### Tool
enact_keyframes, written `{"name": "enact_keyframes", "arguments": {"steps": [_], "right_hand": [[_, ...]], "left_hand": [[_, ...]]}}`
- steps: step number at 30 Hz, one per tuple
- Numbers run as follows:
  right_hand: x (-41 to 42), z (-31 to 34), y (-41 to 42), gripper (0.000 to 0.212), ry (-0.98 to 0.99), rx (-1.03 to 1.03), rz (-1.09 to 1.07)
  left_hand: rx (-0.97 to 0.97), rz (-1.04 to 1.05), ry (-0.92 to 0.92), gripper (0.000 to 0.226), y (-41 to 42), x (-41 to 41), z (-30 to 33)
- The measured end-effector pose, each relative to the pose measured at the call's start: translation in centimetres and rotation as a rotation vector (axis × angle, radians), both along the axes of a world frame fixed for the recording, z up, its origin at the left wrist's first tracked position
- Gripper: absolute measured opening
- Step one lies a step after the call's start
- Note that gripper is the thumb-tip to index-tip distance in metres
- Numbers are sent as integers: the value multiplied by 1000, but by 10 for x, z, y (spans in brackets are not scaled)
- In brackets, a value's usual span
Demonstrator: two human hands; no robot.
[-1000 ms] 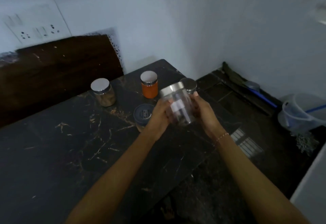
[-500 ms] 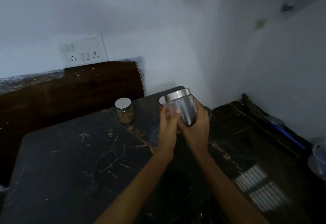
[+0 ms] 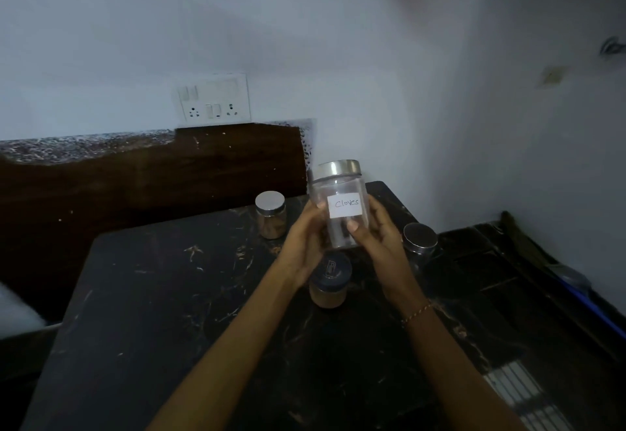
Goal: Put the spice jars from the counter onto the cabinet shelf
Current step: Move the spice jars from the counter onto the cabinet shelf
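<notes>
The person was mid-carry: a clear glass jar with a steel lid and a paper label reading "cloves" (image 3: 339, 205) was clasped upright between the left hand (image 3: 305, 239) and right hand (image 3: 379, 237), above the dark marbled counter (image 3: 152, 295). No cabinet shelf showed; finding it probably came next.
</notes>
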State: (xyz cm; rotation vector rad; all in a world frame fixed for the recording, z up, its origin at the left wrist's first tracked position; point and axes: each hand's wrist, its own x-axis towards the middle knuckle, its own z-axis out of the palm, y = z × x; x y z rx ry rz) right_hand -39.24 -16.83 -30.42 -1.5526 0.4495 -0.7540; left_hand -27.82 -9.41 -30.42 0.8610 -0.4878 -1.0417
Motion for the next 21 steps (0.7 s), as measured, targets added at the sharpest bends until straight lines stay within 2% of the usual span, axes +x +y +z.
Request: {"name": "enact_keyframes", "arguments": {"steps": [3,7,11,15,21], "right_hand": [[10,4,3,58,-47,5,-30],[26,11,7,65,-92,-19,-29],[48,24,9,74,-112,-68,-35],[77,54,-5,61,-194,-146,70],[129,136,-26,52,-300,-296,175]], "left_hand": [[28,141,-157,59,8,4,11],[71,248,-417,57,24,11,19],[48,285,-499,56,31,22,39],[-52,336,-522,55,30,48,71],[-74,478,-748,54,26,105,145]]}}
